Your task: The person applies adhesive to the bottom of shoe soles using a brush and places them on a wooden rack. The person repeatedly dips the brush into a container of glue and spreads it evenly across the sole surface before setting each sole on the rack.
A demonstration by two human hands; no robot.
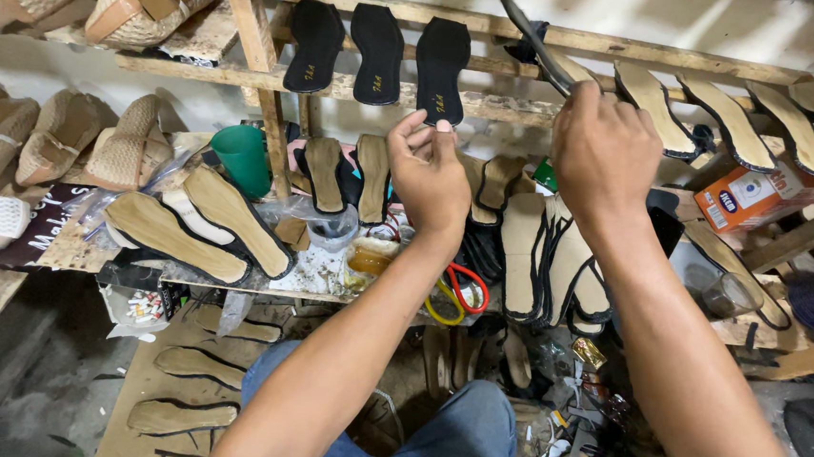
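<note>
The right hand (604,153) is gripping a thin black sole (535,43), its grip closed around the lower end while the rest of the sole is slanting up and to the left above the knuckles, edge-on to the camera. The sole is being held in the air in front of a wooden rack (469,26), touching nothing else that can be made out.

The left hand (430,174) is hovering just to the left of that grip, fingers curled with the fingertips (416,126) pinched loosely together; whether anything tiny is sitting between them cannot be told, so its grip is reading as empty and half closed. Directly above this hand, three black insoles (377,47) are leaning upright on the rack.

Below both grips, tan soles with black edging (533,258) are standing in a packed row on the cluttered tabletop (307,276), and scissors with red and yellow handles (457,292) are lying just beneath the left wrist. Farther left of the left grip, a green cup (243,157) is standing beside two larger tan soles (199,224). To the right of the right grip, more tan soles (738,119) are leaning along the rack above an orange box (749,197). Blue jeans (441,441) are showing beneath the forearms.
</note>
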